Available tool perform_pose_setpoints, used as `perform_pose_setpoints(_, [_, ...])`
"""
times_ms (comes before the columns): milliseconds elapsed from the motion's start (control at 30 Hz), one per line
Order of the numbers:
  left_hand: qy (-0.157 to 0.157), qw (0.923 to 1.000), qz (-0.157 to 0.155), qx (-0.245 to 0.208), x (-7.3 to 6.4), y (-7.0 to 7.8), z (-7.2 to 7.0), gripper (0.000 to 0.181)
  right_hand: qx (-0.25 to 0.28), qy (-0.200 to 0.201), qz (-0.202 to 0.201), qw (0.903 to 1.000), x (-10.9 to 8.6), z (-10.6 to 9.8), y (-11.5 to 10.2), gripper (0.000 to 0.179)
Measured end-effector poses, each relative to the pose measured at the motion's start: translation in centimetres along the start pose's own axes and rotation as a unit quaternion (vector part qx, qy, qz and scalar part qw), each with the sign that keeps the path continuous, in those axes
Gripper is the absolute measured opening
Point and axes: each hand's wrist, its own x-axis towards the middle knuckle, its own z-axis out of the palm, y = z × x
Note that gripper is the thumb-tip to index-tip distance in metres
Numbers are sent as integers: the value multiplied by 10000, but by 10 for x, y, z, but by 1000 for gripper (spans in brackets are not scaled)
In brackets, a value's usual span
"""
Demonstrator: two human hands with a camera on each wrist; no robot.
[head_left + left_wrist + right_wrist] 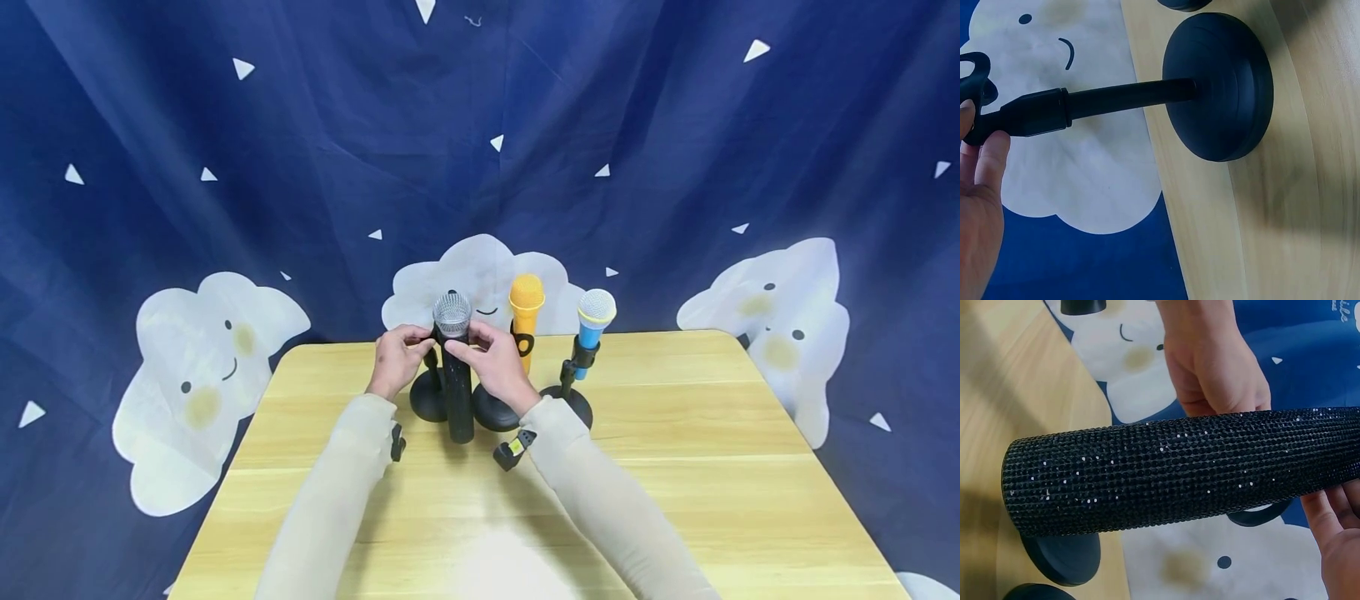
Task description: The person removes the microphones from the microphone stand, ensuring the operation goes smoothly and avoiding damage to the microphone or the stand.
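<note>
A black microphone (458,379) with a silver mesh head stands upright over the table; rhinestone-like studs cover its handle (1166,472). My right hand (497,362) holds it just below the head, thumb across the front. On its left, my left hand (399,360) pinches the clip at the top of a black microphone stand (1129,100). The stand's round base (1219,87) rests near the table's far edge. In the right wrist view, the microphone hides the left fingertips. Whether the microphone touches the clip, I cannot tell.
Right of my hands, an orange microphone (527,296) and a blue microphone (590,333) with a white head sit in black stands. The wooden table (675,467) ends at a dark blue curtain (337,150) with white clouds.
</note>
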Motion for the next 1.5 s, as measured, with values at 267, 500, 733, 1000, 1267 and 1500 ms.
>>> perform_pose_setpoints(267, [65,10000,-15,23,4,-4,3,13,24,178,132,9998,-6,2,10,33])
perform_pose_setpoints(500, [58,10000,-81,9,7,-5,4,15,4,296,262,9992,-10,4,21,32])
perform_pose_setpoints(733, [114,9999,83,-49,5,-7,4,18,-45,308,316,9990,-12,8,29,28])
perform_pose_setpoints(1000, [156,9995,275,-9,5,-10,6,19,-32,336,575,9978,-15,11,36,32])
perform_pose_setpoints(1267, [32,9999,1,110,10,-5,6,20,-310,196,624,9974,-22,12,15,32])
perform_pose_setpoints(1500, [47,9999,-98,44,12,-3,7,19,-310,291,592,9973,-17,15,47,30])
